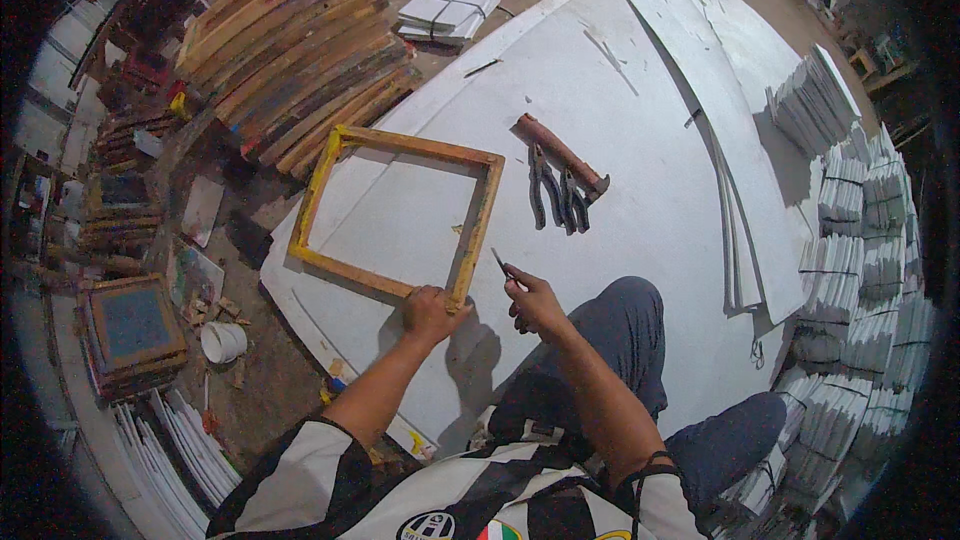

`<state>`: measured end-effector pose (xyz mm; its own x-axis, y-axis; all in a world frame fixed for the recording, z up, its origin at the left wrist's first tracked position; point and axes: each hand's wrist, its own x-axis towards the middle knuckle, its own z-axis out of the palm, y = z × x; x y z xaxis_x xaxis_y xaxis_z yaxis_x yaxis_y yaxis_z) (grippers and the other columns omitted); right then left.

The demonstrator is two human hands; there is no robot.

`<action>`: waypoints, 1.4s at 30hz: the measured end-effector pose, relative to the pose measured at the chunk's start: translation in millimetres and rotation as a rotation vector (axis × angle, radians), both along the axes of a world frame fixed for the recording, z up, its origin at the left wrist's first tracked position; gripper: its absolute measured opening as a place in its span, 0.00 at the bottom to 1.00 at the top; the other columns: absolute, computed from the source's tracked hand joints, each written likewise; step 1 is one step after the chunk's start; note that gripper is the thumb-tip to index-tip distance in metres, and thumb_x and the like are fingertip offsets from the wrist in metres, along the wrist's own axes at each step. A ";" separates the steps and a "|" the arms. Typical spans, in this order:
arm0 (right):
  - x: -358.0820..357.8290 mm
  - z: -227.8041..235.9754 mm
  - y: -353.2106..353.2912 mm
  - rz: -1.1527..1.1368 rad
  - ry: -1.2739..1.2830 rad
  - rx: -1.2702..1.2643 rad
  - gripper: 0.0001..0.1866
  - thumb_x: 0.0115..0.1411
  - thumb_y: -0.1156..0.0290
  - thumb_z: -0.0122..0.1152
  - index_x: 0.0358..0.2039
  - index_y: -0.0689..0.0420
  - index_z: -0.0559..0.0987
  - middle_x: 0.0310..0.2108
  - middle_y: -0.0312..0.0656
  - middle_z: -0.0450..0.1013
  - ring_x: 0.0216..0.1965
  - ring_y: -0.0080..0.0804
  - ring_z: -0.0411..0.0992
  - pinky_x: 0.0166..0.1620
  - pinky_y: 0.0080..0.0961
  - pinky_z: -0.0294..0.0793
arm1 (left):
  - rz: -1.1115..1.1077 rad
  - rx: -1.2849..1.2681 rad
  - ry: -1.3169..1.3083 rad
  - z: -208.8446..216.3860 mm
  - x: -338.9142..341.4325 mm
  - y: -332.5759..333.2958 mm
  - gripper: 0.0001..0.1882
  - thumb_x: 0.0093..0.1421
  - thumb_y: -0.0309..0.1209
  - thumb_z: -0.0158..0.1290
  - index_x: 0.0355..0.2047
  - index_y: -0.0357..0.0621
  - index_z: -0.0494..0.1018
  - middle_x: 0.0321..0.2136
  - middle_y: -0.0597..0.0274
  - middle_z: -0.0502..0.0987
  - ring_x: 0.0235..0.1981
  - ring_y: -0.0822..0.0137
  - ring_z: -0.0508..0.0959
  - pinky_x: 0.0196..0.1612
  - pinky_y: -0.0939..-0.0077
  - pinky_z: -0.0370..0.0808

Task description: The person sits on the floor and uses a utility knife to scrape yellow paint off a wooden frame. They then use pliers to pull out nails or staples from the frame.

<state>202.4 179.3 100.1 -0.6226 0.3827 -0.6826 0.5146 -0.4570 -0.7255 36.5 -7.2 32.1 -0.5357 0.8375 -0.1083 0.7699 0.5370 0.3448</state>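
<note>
A rectangular wooden frame, its bars stained yellow and brown, lies on a large white board. My left hand is closed on the frame's near edge, close to its lower right corner. In my right hand is a thin, pointed tool; the fingers hide its grip and I cannot make out its kind. The tip points up and left, just right of the frame and apart from it. Beyond the right hand lie a hammer with a reddish-brown handle and two dark pliers.
The white board extends under my legs. Wooden frames are stacked at the far left, beside a tied white bundle. Long white strips lie to the right, before tied white stacks. A white bucket stands left.
</note>
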 end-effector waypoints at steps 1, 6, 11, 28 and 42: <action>-2.3 -0.9 -2.3 -0.002 -0.006 0.006 0.31 0.71 0.53 0.60 0.71 0.47 0.68 0.23 0.37 0.71 0.16 0.24 0.68 0.19 0.26 0.73 | 0.008 0.027 0.010 -0.1 0.1 -1.9 0.24 0.50 0.51 0.69 0.33 0.41 0.84 0.32 0.51 0.82 0.40 0.50 0.81 0.49 0.53 0.77; -21.2 -11.3 -7.9 -0.006 -0.041 0.013 0.27 0.72 0.57 0.58 0.68 0.49 0.72 0.21 0.38 0.70 0.14 0.25 0.68 0.17 0.27 0.69 | -0.007 0.038 0.094 -21.3 -2.7 -8.1 0.21 0.52 0.50 0.68 0.31 0.43 0.84 0.32 0.53 0.82 0.39 0.51 0.81 0.49 0.54 0.77; -30.6 -9.7 -7.8 0.036 -0.022 0.058 0.25 0.71 0.57 0.59 0.64 0.54 0.75 0.22 0.39 0.72 0.15 0.26 0.68 0.18 0.28 0.69 | 0.004 -0.041 0.074 -5.2 4.7 0.1 0.18 0.54 0.47 0.66 0.32 0.44 0.84 0.34 0.54 0.82 0.42 0.52 0.80 0.53 0.55 0.75; -47.0 49.9 12.5 0.253 0.041 0.280 0.26 0.70 0.57 0.59 0.63 0.58 0.75 0.21 0.42 0.73 0.15 0.28 0.71 0.18 0.29 0.71 | 0.233 0.195 -0.097 -6.0 21.9 0.2 0.24 0.59 0.52 0.60 0.36 0.40 0.82 0.42 0.51 0.81 0.54 0.45 0.76 0.67 0.43 0.62; -46.9 126.9 57.1 0.309 0.188 0.262 0.25 0.71 0.56 0.61 0.62 0.56 0.75 0.22 0.41 0.73 0.15 0.27 0.70 0.17 0.29 0.68 | -0.068 -0.117 0.580 -50.1 26.7 -1.2 0.16 0.59 0.43 0.58 0.34 0.42 0.82 0.42 0.50 0.81 0.52 0.43 0.75 0.65 0.33 0.62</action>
